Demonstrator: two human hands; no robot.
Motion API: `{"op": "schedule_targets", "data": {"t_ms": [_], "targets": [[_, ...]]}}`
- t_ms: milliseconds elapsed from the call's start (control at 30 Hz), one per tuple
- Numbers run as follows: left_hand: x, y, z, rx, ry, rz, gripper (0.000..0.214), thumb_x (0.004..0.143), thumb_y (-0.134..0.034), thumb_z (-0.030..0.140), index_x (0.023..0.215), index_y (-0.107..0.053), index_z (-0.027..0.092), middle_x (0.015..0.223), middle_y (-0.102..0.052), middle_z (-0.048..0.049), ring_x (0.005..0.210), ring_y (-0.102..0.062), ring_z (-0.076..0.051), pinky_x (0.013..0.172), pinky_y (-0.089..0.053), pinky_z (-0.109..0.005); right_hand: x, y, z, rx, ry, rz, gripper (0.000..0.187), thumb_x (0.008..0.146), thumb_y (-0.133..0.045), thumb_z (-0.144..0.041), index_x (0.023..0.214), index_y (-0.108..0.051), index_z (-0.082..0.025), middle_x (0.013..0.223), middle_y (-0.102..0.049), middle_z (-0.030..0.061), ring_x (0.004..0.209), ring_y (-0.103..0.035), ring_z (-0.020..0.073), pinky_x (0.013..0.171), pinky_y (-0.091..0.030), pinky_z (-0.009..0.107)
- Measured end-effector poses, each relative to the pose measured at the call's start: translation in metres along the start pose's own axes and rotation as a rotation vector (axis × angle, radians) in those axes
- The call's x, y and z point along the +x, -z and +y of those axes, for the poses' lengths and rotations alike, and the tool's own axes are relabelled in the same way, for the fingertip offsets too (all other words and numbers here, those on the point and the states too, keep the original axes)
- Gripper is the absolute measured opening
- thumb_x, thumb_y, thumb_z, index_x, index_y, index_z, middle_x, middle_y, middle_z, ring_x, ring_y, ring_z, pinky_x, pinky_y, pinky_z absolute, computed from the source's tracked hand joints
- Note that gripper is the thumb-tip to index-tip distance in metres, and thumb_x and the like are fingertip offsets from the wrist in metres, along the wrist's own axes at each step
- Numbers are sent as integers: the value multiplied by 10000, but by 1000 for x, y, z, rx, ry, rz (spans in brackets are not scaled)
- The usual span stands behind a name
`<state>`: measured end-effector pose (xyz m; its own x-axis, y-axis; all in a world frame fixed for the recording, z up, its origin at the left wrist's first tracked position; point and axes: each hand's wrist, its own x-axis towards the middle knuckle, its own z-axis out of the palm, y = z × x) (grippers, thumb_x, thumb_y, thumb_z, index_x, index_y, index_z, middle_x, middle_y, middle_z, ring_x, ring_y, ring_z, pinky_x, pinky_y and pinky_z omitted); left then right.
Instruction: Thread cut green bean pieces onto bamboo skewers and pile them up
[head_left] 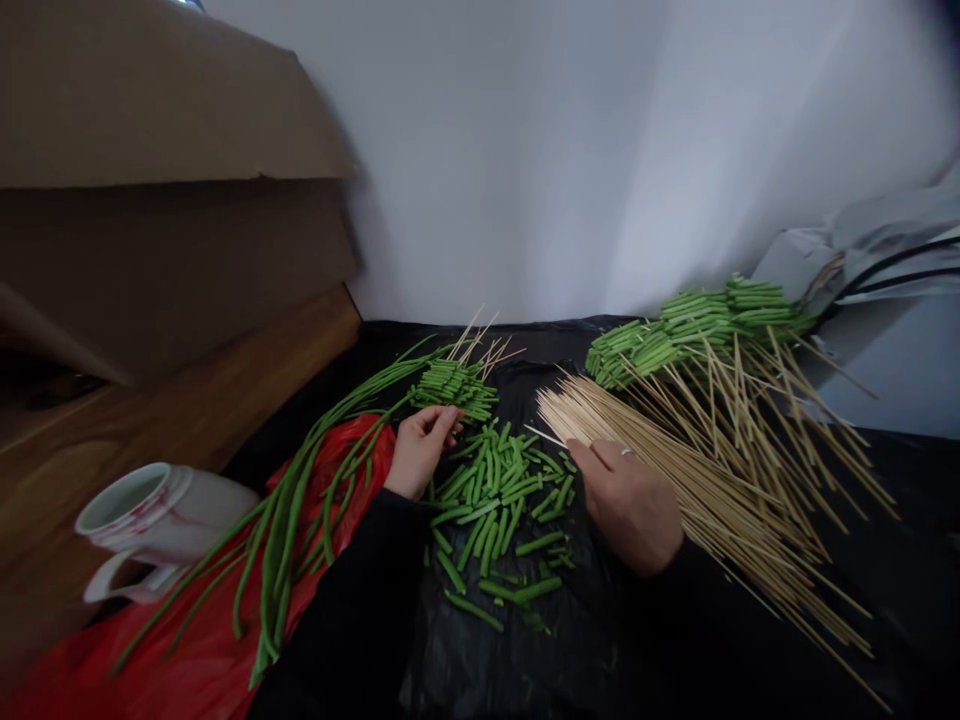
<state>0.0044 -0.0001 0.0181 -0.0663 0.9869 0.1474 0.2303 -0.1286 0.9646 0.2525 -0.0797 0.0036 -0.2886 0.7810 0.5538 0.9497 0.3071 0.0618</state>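
My left hand [420, 447] rests at the edge of a pile of cut green bean pieces [499, 500], its fingers curled near a skewered row of bean pieces [454, 387]. I cannot make out anything held in it. My right hand [628, 502] lies on a large heap of bamboo skewers [720, 470], fingers pinched on the end of one skewer [546, 436]. A ring shows on one finger. Long uncut green beans [300, 500] lie over a red plastic bag [187, 650] at the left.
A stack of finished bean skewers [697, 325] sits at the back right. A white mug [142, 525] stands on the wooden ledge [225, 400] at the left, under a cardboard box [165, 180]. Black plastic sheeting [525, 650] covers the table. White bags [885, 260] lie far right.
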Motion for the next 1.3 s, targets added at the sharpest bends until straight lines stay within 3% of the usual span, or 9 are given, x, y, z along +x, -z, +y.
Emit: {"op": "schedule_targets", "data": {"t_ms": [167, 300, 400, 467, 633, 833, 1067, 1300], "targets": [[1, -3, -11, 232, -19, -181, 309, 760, -624, 434, 781, -689, 133, 661, -645, -14, 547, -532, -120, 541, -425, -232, 1, -10, 0, 25, -114, -168, 379, 843, -455, -53, 1208, -523, -126, 939, -610, 72, 815, -542, 176, 674, -357, 282], [-3, -13, -16, 427, -129, -154, 317, 819, -561, 438, 829, -702, 155, 705, -681, -17, 599, -577, -144, 593, -432, -250, 1, -13, -9, 58, -114, -254, 386, 863, -427, -55, 1235, -489, -135, 946, -614, 70, 801, -544, 165, 677, -355, 273], [-7, -18, -16, 526, -223, -148, 294, 848, -535, 408, 840, -710, 173, 786, -713, -20, 688, -611, -158, 651, -427, -254, 6, -8, -4, 68, -84, -256, 243, 854, -453, -70, 1038, -579, -167, 881, -603, 55, 791, -523, 170, 703, -329, 290], [-9, -20, -15, 560, -274, -155, 278, 856, -531, 390, 844, -713, 181, 823, -724, -19, 732, -624, -163, 678, -424, -253, 10, -2, 10, 37, -96, -228, 165, 853, -464, -99, 917, -597, -171, 856, -601, 65, 812, -509, 180, 714, -311, 301], [-11, -22, -13, 593, -302, -147, 264, 847, -540, 380, 838, -717, 184, 820, -733, -16, 725, -635, -165, 676, -429, -255, 12, -4, 63, -189, -293, -237, 181, 851, -440, -148, 774, -604, -158, 816, -616, 92, 802, -513, 205, 670, -284, 318], [-10, -18, -9, 596, -319, -111, 279, 851, -529, 385, 836, -714, 178, 833, -740, -26, 750, -649, -177, 710, -446, -255, 4, -22, 96, -258, -444, -318, 191, 830, -451, -150, 848, -642, -150, 894, -639, 103, 860, -543, 220, 661, -302, 308], [-11, -18, -9, 613, -347, -130, 267, 857, -528, 372, 849, -716, 183, 857, -744, -28, 781, -658, -184, 726, -448, -251, 4, -25, 97, -250, -434, -336, 195, 839, -446, -154, 810, -639, -149, 872, -648, 98, 859, -565, 218, 639, -298, 304], [-10, -18, -9, 610, -367, -94, 259, 841, -541, 384, 837, -717, 195, 870, -747, -34, 800, -662, -203, 736, -459, -268, 9, -12, 82, -179, -424, -280, 231, 883, -403, -180, 898, -630, -142, 929, -634, 105, 850, -567, 192, 666, -316, 301]]}}
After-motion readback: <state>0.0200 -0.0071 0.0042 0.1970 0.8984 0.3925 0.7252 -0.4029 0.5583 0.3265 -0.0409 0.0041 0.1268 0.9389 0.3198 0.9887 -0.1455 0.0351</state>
